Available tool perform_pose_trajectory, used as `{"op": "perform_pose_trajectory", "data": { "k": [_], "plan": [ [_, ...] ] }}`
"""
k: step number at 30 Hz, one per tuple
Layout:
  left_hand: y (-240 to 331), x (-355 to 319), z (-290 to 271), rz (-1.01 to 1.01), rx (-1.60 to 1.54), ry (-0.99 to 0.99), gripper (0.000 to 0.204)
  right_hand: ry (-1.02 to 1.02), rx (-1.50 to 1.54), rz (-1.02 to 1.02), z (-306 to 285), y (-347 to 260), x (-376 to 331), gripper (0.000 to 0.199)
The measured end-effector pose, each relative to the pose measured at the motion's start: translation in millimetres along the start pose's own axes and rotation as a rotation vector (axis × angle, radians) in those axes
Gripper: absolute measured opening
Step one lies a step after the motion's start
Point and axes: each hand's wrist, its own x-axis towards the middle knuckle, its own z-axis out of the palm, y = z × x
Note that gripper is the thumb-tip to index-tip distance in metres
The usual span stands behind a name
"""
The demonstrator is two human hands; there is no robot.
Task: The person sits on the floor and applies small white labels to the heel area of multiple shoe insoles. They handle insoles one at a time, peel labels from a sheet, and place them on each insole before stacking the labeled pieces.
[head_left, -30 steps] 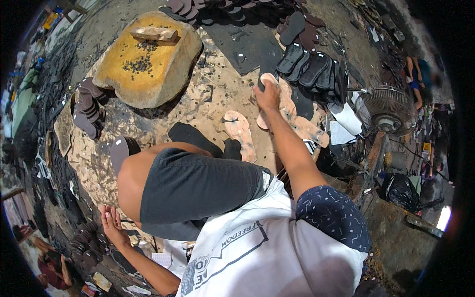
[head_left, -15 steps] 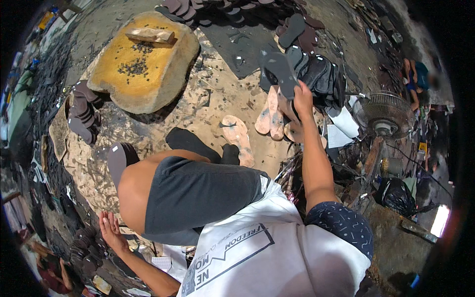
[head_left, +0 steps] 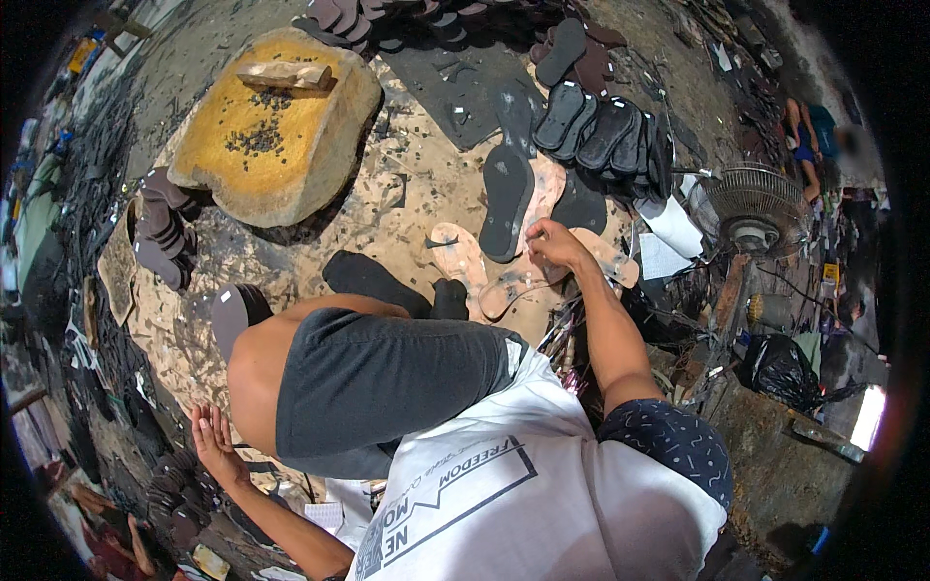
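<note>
My right hand is closed in a pinch beside a flat black sandal sole. What its fingers hold, if anything, is too small to make out. Pale sole-shaped pieces lie around that hand, one partly under the black sole. A second dark sole rests just beyond my wrist. My left hand hangs empty by my bent knee, fingers stretched out and apart. Close to the knee is a small stack of brown soles.
A thick yellow-topped block carries a piece of wood and black scraps. Black soles stand in a row at the far right, near a fan. More brown soles lie left. Scraps litter the tan sheet.
My right hand has come back toward me from the dark sole it held, which it has let go. A black sole now lies on the pale pieces. My left hand has barely moved.
</note>
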Motion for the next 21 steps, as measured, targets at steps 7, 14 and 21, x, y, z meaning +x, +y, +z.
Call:
{"op": "perform_pose_trajectory", "data": {
  "k": [7,14,21],
  "plan": [
    [1,-13,-3,-0.012,-0.026,0.029,0.054,0.650,-0.353,0.026,75,-60,11,0.063],
    [7,-13,5,0.007,-0.026,0.018,0.055,0.582,-0.020,-0.071,72,-28,50,0.061],
    [7,-26,1,-0.007,-0.007,0.068,0.055,0.528,-0.243,-0.357,48,-66,6,0.036]
  ]
}}
